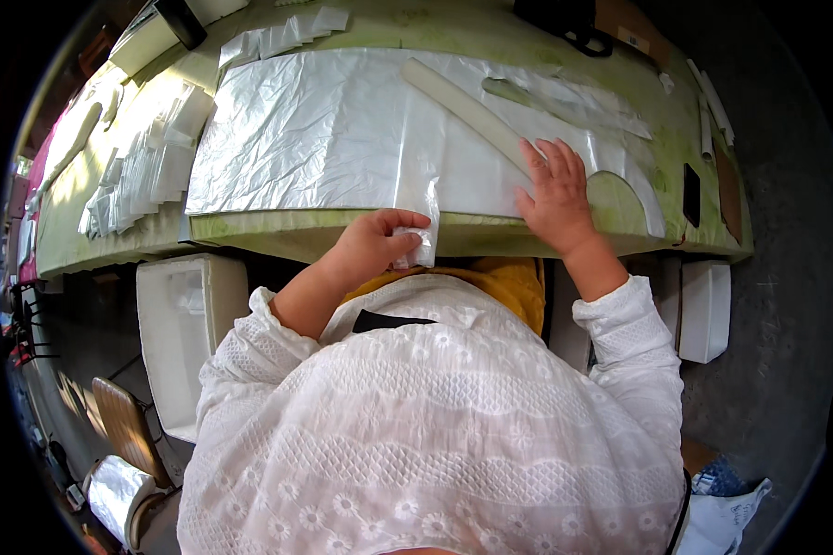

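Note:
My left hand (375,242) pinches the lower end of a clear plastic strip or narrow bag (420,171) at the table's near edge. The strip runs away from me over a wide, crinkled silvery plastic sheet (287,129). To the right, my right hand (560,199) hovers over or lightly touches the near end of a long off-white flat stick (463,109), fingers stretched out and thumb apart. That stick lies slanted on the sheet, its far end toward the upper left. Whether the fingertips press on it, I cannot tell.
Left of the sheet lie several small clear plastic bags (148,176), with more bags (282,39) beyond. A dark phone (691,194) rests at the right of the green-covered table (620,222). Below the table stand a white foam box (171,342) and a white block (706,310).

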`<state>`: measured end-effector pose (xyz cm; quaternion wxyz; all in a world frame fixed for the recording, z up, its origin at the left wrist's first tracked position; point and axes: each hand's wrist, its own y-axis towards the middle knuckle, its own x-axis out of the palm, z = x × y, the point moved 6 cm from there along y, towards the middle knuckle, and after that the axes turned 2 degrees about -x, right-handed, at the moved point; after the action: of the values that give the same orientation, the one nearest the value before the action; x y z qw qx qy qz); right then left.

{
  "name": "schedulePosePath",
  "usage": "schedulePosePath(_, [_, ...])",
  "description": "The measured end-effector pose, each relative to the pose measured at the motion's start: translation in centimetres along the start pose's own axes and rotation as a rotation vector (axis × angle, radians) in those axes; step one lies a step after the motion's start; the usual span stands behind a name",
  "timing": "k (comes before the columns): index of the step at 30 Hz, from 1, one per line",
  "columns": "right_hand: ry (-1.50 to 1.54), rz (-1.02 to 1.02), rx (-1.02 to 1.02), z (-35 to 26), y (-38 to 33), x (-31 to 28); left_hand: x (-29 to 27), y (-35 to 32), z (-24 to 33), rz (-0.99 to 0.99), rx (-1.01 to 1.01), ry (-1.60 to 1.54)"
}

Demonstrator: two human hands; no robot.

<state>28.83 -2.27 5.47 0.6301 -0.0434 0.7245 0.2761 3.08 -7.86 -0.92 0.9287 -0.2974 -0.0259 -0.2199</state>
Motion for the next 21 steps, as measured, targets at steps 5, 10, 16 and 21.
schedulePosePath(5, [0.347, -0.085, -0.329, -8.4, 0.2, 2.3, 1.7, -0.9, -0.8, -0.105, -0.019, -0.111])
schedulePosePath(10, [0.334, -0.117, -0.326, -9.0, -0.5, 4.4, 0.5, -4.2, 0.1, -0.269, 0.074, 0.252])
schedulePosePath(16, [0.389, -0.044, -0.276, -9.0, -0.6, 3.7, 0.1, -3.8, 5.4, 0.307, 0.913, 1.235])
schedulePosePath(21, [0.521, 0.003, -0.257, -8.0, 0.0, 4.1, 0.6, -0.3, 5.0, 0.339, 0.769, 1.182])
